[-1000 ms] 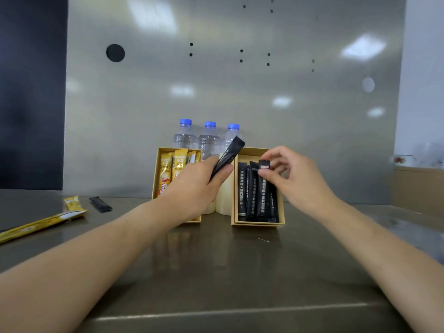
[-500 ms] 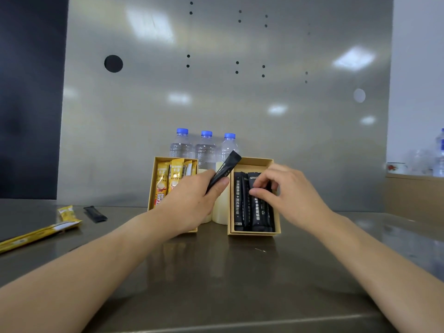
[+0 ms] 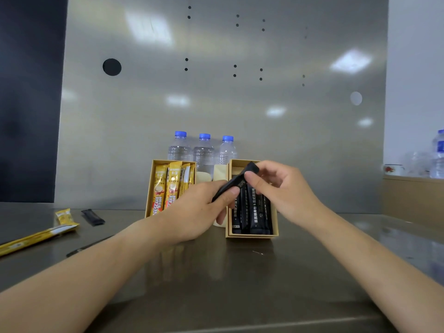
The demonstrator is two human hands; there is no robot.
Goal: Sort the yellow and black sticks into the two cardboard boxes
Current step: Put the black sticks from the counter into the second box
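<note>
Two cardboard boxes stand tilted at the middle of the steel table. The left box (image 3: 149,188) holds several yellow sticks (image 3: 172,186). The right box (image 3: 251,234) holds several black sticks (image 3: 254,212). A black stick (image 3: 236,180) slants over the right box's near-left corner, and both hands pinch it: my left hand (image 3: 197,210) at its lower end, my right hand (image 3: 281,188) near its upper end. On the table at the left lie two yellow sticks (image 3: 38,236) (image 3: 63,216) and a black stick (image 3: 93,217).
Three blue-capped water bottles (image 3: 204,152) stand behind the boxes, with pale cups (image 3: 219,173) between the boxes. A steel wall rises right behind. A thin dark object (image 3: 89,246) lies by my left forearm. More bottles (image 3: 438,155) and a cup sit on a ledge at far right.
My right hand left the sticks in the right box and took hold of the upper end of the black stick. My left hand carried that stick rightwards over the box.
</note>
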